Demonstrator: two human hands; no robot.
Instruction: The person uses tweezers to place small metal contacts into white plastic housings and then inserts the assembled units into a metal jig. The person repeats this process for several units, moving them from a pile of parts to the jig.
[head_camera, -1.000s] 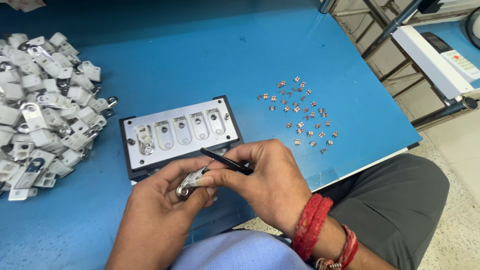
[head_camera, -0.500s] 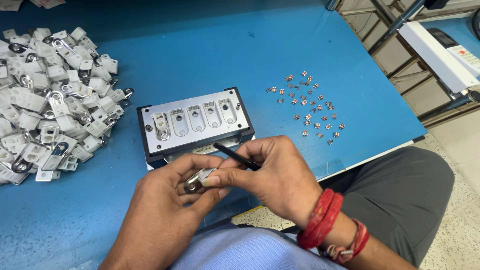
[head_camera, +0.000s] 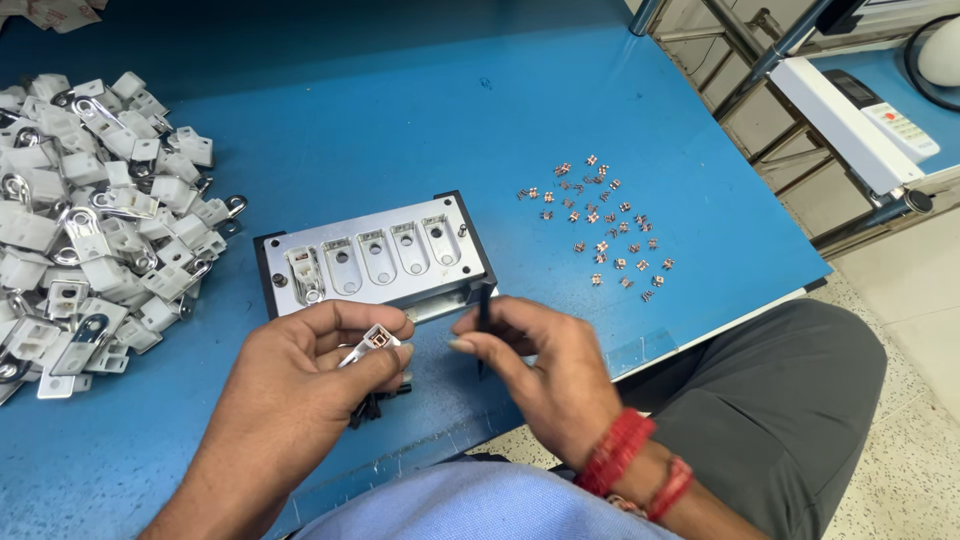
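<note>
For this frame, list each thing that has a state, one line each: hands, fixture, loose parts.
Left hand: pinching a small white-and-metal clip.
Right hand: holding a thin black tool upright, apart from the clip.
Metal fixture: five slots, leftmost filled, the others empty.
White clip pile: loose heap, untouched.
Tiny metal pieces: scattered on the blue table.

Small-parts assembly workshop

A factory bench is indicated by the blue worktop (head_camera: 400, 120), a metal jig (head_camera: 375, 262) with five moulded slots just beyond the fingers (head_camera: 385, 325), a heap of identical white clips (head_camera: 90, 220) piled to their left, and tiny contacts (head_camera: 600, 230) scattered to their right.
</note>
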